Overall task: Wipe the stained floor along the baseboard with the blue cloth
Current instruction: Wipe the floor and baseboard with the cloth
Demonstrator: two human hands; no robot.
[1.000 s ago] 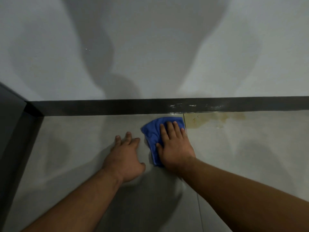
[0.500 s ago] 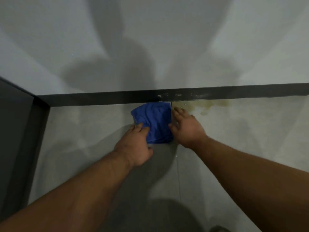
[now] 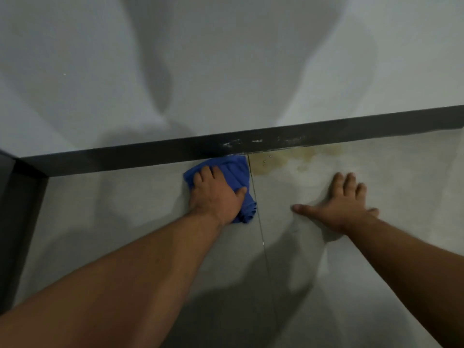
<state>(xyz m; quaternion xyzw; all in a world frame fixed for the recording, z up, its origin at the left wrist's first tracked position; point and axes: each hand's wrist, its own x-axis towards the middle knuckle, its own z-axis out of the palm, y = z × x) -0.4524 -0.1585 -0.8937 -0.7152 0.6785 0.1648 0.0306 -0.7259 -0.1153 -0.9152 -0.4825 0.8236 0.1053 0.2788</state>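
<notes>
My left hand (image 3: pixel 216 194) presses flat, fingers spread, on the crumpled blue cloth (image 3: pixel 237 172), which touches the dark grey baseboard (image 3: pixel 150 154). The yellowish-brown stain (image 3: pixel 288 159) on the pale tiled floor (image 3: pixel 125 209) lies at three o'clock from the cloth. My right hand (image 3: pixel 341 204), open and empty, braces at five o'clock from the stain. I should sweep rightward, hugging the baseboard, keeping even pressure.
</notes>
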